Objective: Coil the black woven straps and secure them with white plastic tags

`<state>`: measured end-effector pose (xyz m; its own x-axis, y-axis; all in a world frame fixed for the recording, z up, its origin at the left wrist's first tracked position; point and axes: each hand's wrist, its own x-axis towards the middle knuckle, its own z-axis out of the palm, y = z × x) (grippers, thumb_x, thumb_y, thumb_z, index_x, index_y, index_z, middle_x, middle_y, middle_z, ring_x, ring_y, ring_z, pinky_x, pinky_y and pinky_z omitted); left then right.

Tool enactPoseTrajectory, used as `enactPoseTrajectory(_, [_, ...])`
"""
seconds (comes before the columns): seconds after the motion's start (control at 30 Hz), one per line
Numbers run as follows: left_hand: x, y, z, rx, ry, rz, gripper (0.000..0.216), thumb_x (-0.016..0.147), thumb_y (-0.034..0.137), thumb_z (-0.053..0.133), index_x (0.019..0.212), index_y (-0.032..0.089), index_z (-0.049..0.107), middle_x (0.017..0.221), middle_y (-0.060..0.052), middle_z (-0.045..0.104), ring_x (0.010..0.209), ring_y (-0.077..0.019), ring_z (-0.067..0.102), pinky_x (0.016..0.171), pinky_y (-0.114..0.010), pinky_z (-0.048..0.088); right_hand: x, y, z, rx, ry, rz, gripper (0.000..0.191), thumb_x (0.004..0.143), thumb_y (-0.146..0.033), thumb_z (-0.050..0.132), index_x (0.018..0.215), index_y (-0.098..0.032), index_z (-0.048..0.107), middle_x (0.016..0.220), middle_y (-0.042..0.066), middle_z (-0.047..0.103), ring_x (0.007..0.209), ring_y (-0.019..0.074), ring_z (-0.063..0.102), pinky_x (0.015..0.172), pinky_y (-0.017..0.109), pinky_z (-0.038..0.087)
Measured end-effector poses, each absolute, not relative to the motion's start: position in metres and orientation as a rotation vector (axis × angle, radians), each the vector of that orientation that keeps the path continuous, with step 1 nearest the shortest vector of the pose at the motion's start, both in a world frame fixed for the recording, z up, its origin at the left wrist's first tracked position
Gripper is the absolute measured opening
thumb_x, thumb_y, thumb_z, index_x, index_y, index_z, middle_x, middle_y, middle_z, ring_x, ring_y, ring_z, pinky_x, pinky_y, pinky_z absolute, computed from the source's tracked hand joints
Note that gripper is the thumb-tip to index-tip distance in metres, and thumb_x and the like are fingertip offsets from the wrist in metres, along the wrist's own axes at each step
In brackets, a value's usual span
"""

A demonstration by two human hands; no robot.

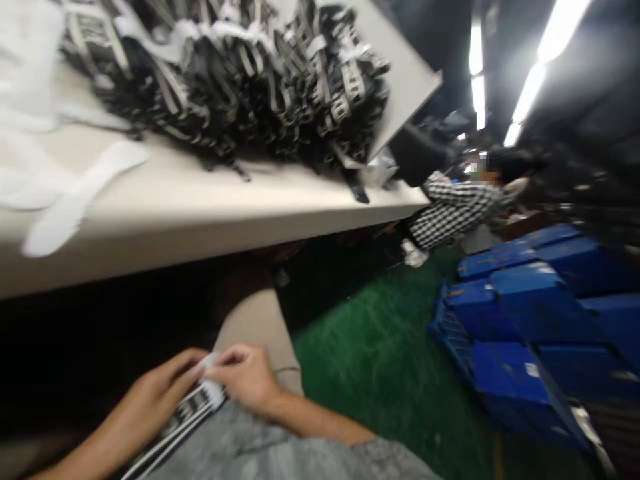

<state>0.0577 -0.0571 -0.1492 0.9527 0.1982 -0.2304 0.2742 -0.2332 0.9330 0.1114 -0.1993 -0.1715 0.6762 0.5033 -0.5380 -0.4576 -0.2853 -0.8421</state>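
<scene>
A heap of black and pale-grey woven straps (240,73) lies on the long cream counter (210,200), with loose white fabric strips (75,200) beside it. Past the counter's end, a person in a checked shirt (455,207) bends near stacked blue plastic crates (525,320) on the green floor (380,347)

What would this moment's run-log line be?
left hand: pinching black-and-white striped fabric strap | right hand: its white end | beige table: heap of similar straps

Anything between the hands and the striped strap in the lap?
Nothing visible. Left hand and right hand both touch the strap, pinching its white end over the lap. The pile of straps lies apart, up on the table.
</scene>
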Motion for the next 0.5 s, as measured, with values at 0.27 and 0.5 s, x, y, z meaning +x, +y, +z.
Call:
enactPoseTrajectory(0.27, [0.029,-0.059,-0.156,1.554,0.589,-0.259,0.032,0.087,0.044,0.051,0.094,0.016,0.066,0.084,-0.004,0.069,0.078,-0.0206,0.063,0.070,-0.028,0.047,0.117,-0.200,-0.171,-1.552,0.006,1.052,0.026,0.065,-0.036,0.075,0.071,-0.014,0.064,0.060,-0.001,0.061,0.047,0.0077,0.048,0.044,0.018,0.035])
enactPoseTrajectory(0.5, [0.035,-0.058,-0.160,1.570,0.566,-0.253,0.031,0.085,0.044,0.055,0.090,0.016,0.065,0.081,-0.004,0.068,0.077,-0.0205,0.063,0.068,-0.029,0.047,0.120,-0.199,-0.162,-1.475,0.116,1.129,0.031,0.060,-0.039,0.075,0.069,-0.016,0.057,0.045,-0.007,0.049,0.032,0.0042,0.036,0.032,0.016,0.018])
